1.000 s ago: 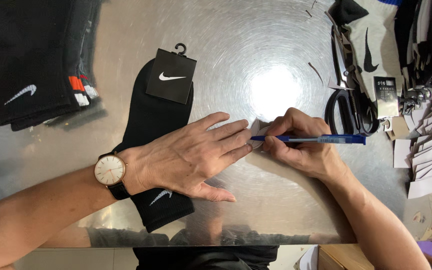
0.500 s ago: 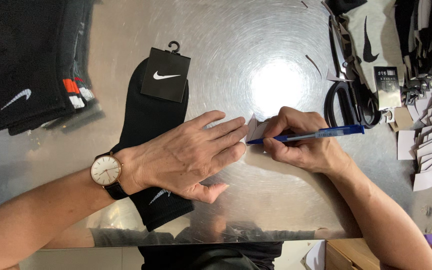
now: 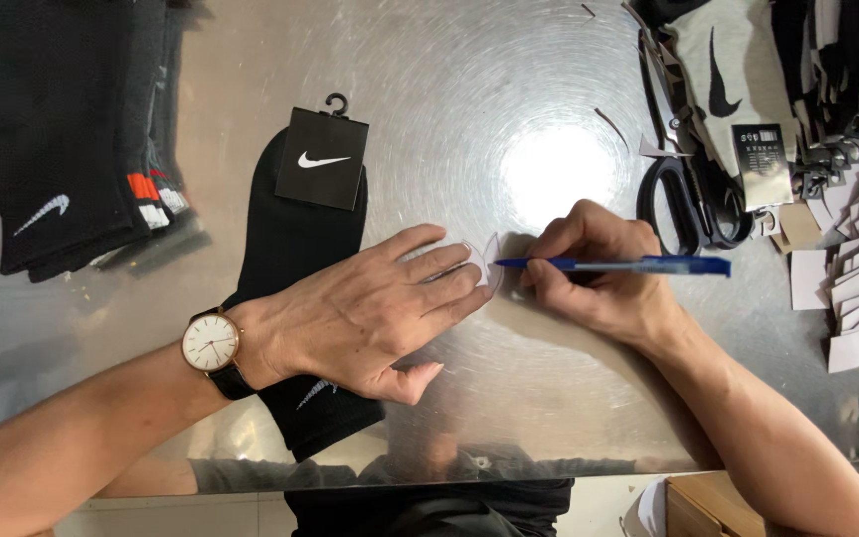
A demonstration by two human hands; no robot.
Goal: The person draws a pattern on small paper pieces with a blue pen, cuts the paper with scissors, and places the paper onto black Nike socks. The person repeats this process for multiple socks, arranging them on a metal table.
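Two hands of mine are working over a shiny metal table [image 3: 449, 99]: my left hand [image 3: 370, 313], wearing a wristwatch [image 3: 213, 343], is lying flat with fingers spread open, pressing a small clear plastic piece [image 3: 487, 267] down. My right hand [image 3: 599, 268] is pinching a blue pen [image 3: 613, 265] closed between its fingers, the tip touching that plastic piece. A black sock [image 3: 295, 239] with a black card header is lying partly under my left wrist, and black scissors [image 3: 693, 199] are resting just beyond my right hand.
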